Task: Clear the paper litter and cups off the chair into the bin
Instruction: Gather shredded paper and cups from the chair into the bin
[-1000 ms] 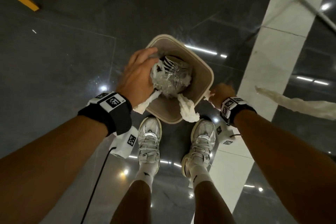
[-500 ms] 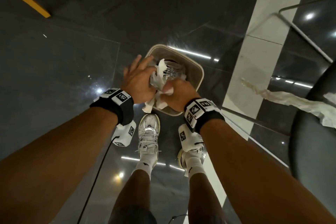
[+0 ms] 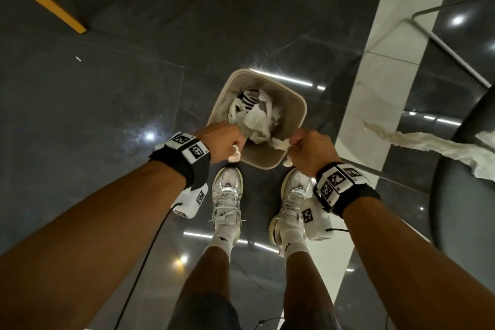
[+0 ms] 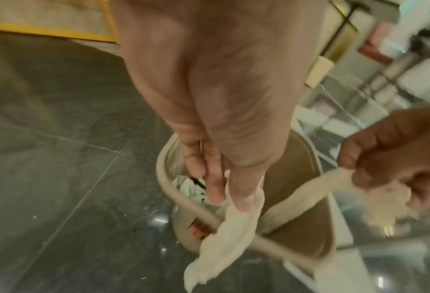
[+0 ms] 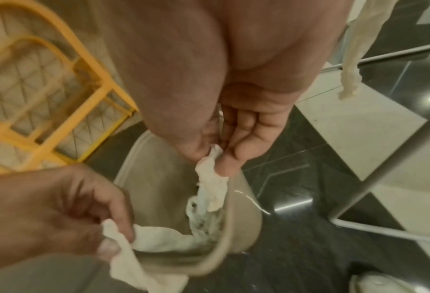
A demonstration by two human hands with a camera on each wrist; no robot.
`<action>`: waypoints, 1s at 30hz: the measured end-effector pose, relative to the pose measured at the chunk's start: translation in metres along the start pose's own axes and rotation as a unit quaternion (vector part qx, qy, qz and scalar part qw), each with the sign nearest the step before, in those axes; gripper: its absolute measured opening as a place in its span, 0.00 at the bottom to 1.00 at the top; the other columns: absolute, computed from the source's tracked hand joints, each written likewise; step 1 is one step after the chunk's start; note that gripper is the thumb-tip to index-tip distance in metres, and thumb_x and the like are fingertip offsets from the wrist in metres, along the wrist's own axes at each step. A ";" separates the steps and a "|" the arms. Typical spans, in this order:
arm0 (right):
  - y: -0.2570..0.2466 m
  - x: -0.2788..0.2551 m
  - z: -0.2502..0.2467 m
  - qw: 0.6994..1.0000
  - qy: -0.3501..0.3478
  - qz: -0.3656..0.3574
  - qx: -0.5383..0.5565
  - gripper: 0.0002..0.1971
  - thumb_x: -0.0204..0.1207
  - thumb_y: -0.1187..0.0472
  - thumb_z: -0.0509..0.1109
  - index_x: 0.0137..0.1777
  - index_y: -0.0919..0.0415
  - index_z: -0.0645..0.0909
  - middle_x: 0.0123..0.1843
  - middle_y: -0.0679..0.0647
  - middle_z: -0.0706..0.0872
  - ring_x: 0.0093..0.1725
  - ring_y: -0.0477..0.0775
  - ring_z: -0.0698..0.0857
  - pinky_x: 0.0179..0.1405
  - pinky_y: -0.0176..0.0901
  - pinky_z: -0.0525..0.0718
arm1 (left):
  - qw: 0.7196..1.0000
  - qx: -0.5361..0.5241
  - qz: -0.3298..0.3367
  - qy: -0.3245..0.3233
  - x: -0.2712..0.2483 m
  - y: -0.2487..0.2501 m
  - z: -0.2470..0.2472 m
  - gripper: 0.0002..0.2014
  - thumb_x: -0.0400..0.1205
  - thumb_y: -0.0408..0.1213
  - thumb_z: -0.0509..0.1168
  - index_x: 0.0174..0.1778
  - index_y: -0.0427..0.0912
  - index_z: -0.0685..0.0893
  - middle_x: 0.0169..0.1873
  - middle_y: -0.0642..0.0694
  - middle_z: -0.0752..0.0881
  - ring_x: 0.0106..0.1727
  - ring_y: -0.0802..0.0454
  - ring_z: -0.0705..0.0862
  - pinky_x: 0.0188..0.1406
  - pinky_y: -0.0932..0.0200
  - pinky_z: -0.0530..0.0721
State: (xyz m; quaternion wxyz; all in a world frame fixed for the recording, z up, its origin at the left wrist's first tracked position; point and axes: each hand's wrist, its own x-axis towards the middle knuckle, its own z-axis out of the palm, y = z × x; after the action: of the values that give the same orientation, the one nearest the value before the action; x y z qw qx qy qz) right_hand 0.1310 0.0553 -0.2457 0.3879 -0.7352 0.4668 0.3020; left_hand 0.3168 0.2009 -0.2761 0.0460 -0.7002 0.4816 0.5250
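A beige bin (image 3: 302, 106) stands on the floor in front of my shoes, filled with crumpled paper and clear plastic litter (image 3: 253, 115). My left hand (image 3: 235, 148) is at the bin's near left rim and pinches a white paper strip (image 4: 224, 239) that hangs over the rim (image 4: 164, 178). At the near right rim, my right hand (image 3: 293, 146) pinches another twisted paper strip (image 5: 212, 182) that leads into the bin. On the dark chair seat (image 3: 466, 209) at the right lies a long crumpled paper (image 3: 428, 142), with its end sticking out past the edge.
The floor is dark glossy tile with a white stripe (image 3: 380, 67) running past the bin. The chair's thin metal legs (image 3: 444, 48) stand to the right. A yellow wire rack (image 5: 58, 83) is at the far left. My shoes (image 3: 227, 190) are just behind the bin.
Half a second ago both hands pressed together on the litter in the bin. Now they have drawn back and apart to the near rim, each pinching a paper strip.
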 end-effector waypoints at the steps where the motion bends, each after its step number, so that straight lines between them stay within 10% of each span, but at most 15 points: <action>1: -0.006 0.000 -0.003 1.000 0.006 -0.007 0.029 0.10 0.76 0.60 0.68 0.55 0.49 0.85 0.53 0.52 0.88 0.52 0.55 0.86 0.48 0.43 0.82 | 0.998 -0.054 0.004 0.025 -0.002 0.004 -0.008 0.06 0.81 0.33 0.68 0.47 0.47 0.90 0.43 0.51 0.88 0.47 0.51 0.87 0.44 0.58 0.81; 6: -0.043 0.010 0.000 0.991 -0.022 -0.045 0.126 0.12 0.81 0.54 0.69 0.62 0.49 0.85 0.61 0.52 0.89 0.60 0.55 0.87 0.63 0.49 0.85 | 0.954 -0.186 -0.025 0.234 -0.003 0.010 -0.041 0.07 0.83 0.37 0.68 0.56 0.47 0.86 0.46 0.49 0.89 0.47 0.53 0.87 0.45 0.61 0.83; 11: -0.046 -0.001 -0.008 0.998 -0.034 -0.036 0.030 0.20 0.84 0.59 0.62 0.75 0.52 0.78 0.74 0.58 0.82 0.72 0.64 0.81 0.73 0.50 0.78 | 0.991 -0.068 -0.083 0.078 -0.003 0.021 -0.054 0.21 0.84 0.39 0.66 0.74 0.47 0.82 0.69 0.41 0.85 0.69 0.40 0.83 0.68 0.47 0.82; 16: -0.026 -0.053 -0.043 0.989 0.007 -0.019 0.147 0.14 0.82 0.59 0.63 0.63 0.50 0.86 0.65 0.57 0.88 0.65 0.62 0.86 0.68 0.48 0.82 | 0.990 -0.064 -0.067 0.103 -0.028 0.075 -0.082 0.22 0.84 0.35 0.65 0.75 0.42 0.80 0.70 0.39 0.83 0.70 0.40 0.82 0.67 0.54 0.78; 21: 0.010 -0.114 -0.101 0.960 0.061 -0.020 0.274 0.08 0.69 0.52 0.61 0.41 0.40 0.81 0.47 0.51 0.93 0.49 0.57 0.91 0.58 0.59 0.89 | 0.988 -0.076 0.012 0.137 -0.043 0.179 -0.134 0.13 0.82 0.36 0.66 0.62 0.44 0.86 0.58 0.44 0.89 0.61 0.43 0.86 0.62 0.53 0.83; 30: 0.153 -0.218 -0.217 0.916 0.255 0.064 0.304 0.11 0.72 0.57 0.63 0.49 0.51 0.86 0.47 0.54 0.93 0.48 0.60 0.91 0.54 0.56 0.89 | 0.960 0.092 0.235 0.125 -0.020 0.410 -0.098 0.28 0.76 0.41 0.70 0.74 0.50 0.75 0.69 0.48 0.77 0.72 0.45 0.76 0.70 0.47 0.77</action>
State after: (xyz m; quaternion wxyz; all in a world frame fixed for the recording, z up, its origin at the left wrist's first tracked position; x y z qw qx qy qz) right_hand -0.0754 -0.0720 -0.0022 0.4403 -0.6025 0.6651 -0.0284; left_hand 0.0880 -0.0606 -0.0363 -0.0752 -0.6201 0.6807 0.3827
